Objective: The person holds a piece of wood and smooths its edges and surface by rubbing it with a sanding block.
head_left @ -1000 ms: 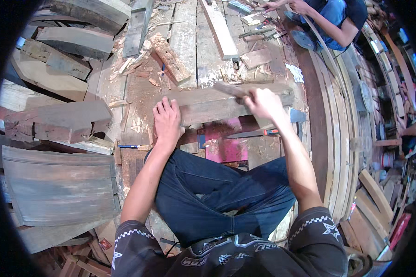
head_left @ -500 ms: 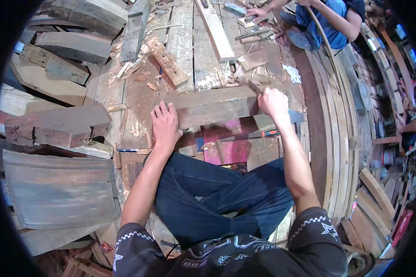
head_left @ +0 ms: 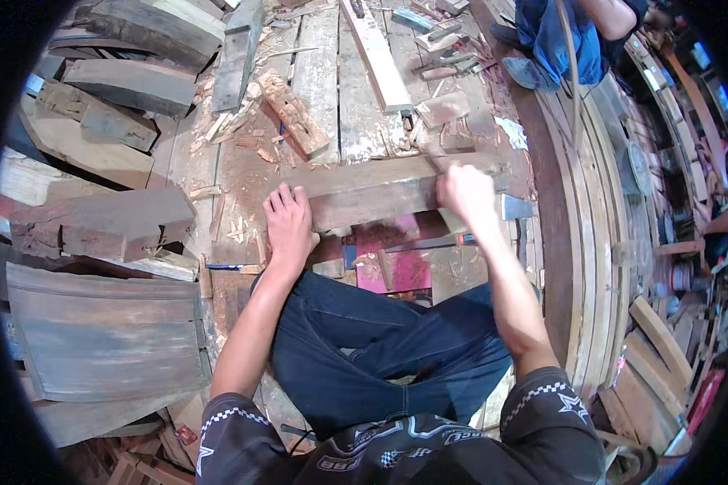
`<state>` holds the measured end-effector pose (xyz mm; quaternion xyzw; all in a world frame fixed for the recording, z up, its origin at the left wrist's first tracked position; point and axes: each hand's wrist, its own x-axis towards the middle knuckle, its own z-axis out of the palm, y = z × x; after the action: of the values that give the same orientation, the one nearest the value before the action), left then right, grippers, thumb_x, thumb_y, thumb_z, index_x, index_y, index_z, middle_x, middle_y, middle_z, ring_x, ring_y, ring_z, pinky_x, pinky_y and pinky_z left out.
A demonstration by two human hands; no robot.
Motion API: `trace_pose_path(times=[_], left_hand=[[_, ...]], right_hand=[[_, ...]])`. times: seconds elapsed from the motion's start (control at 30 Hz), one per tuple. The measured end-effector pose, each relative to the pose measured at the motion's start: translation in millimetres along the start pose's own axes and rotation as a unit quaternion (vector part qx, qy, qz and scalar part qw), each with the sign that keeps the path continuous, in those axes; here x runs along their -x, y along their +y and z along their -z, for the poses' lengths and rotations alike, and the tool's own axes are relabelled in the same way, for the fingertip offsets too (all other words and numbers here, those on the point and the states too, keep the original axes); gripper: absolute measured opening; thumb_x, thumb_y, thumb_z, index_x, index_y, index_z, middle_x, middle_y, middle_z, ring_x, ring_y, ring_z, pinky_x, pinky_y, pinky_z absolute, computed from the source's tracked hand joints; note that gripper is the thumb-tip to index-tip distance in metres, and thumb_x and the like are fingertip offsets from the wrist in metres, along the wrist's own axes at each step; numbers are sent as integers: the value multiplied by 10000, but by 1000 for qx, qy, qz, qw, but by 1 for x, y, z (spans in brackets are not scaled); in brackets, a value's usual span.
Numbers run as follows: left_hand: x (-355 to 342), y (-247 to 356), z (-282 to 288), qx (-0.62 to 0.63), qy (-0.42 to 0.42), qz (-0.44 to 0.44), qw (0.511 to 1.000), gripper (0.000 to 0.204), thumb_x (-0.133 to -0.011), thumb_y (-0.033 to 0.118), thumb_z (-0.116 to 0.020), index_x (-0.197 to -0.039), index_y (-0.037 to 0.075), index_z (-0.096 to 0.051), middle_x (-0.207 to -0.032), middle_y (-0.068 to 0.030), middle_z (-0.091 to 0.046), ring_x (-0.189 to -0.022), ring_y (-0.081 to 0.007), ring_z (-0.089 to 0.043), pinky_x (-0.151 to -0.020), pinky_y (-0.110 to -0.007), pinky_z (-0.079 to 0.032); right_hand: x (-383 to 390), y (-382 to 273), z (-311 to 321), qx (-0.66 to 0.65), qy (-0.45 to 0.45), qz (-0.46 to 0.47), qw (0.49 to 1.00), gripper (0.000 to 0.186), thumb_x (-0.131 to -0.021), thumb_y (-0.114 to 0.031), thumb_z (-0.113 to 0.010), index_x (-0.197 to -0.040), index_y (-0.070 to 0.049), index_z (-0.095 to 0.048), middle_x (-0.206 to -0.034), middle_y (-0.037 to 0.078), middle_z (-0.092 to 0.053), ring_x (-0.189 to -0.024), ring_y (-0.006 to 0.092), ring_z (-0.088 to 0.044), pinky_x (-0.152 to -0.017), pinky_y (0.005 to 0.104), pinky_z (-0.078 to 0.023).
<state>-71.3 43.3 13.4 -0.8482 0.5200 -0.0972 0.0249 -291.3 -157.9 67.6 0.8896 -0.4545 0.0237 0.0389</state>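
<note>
Across the floorboards in front of my crossed legs lies a thick wooden beam (head_left: 372, 191), greyish brown and rough. My left hand (head_left: 288, 217) grips its left end, fingers over the top edge and thumb on the near side. Toward the beam's right part, my right hand (head_left: 466, 194) is closed in a fist around a small dark block-like piece (head_left: 438, 156). That piece is smeared by motion and mostly covered by the hand, so its kind cannot be made out. Just right of the beam lies a flat grey metal blade (head_left: 516, 207).
A pink board (head_left: 408, 271) and a long tool with an orange-black handle (head_left: 464, 239) lie near my knees. Beyond the beam are a chipped wood piece (head_left: 295, 113), a pale plank (head_left: 376, 61) and chisels. Timber (head_left: 97, 222) is stacked left; another person (head_left: 562, 40) sits far right.
My right hand has shifted left along the beam with the small block, uncovering the metal blade. My left hand stays put. The other person's hands have gone from the tools at the far side.
</note>
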Motion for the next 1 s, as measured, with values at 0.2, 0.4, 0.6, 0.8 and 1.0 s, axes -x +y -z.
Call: trace_pose_path(times=[0.2, 0.4, 0.6, 0.8, 1.0], left_hand=[[2, -3, 2, 4, 11, -6, 1000, 747, -498, 257, -849, -1104, 31, -475, -1102, -151, -487, -1001, -301, -498, -861, -412, -398], [-2, 2, 1, 0, -12, 5, 1000, 702, -506, 227, -834, -1092, 71, -479, -1095, -128, -474, -1039, -290, -490, -905, -400, -394], [7, -3, 5, 12, -30, -2, 999, 679, -540, 178, -803, -1126, 61, -480, -1162, -160, -480, -1069, -305, -487, -933, -410, -388], [8, 4, 5, -11, -45, -11, 999, 707, -560, 191, -799, -1168, 66, -463, -1223, -179, -483, -1102, -313, -477, -945, -422, -382], [11, 0, 0, -18, -49, -9, 999, 698, -576, 172, -786, -1186, 45, -471, -1231, -178, -478, -1107, -319, -477, -922, -417, -381]], right_hand=[[4, -14, 34, -69, -114, 125, 983, 337, -917, -359, -522, -947, -36, -612, -790, 204, -674, -787, 379, -676, -727, 499, -538], [-25, 62, -2, 36, -115, -96, 988, 365, -905, -360, -519, -968, -25, -649, -938, 223, -683, -857, 383, -679, -764, 485, -543], [8, 13, 28, -101, -105, 80, 986, 290, -889, -328, -570, -955, -47, -599, -757, 225, -663, -778, 406, -664, -722, 509, -531], [-17, 65, 1, 37, -118, -102, 987, 359, -902, -352, -534, -941, -29, -684, -895, 233, -685, -843, 365, -689, -763, 482, -549], [14, -17, -2, -24, -94, 37, 995, 331, -899, -319, -545, -941, -7, -643, -736, 203, -674, -677, 376, -682, -619, 484, -559]])
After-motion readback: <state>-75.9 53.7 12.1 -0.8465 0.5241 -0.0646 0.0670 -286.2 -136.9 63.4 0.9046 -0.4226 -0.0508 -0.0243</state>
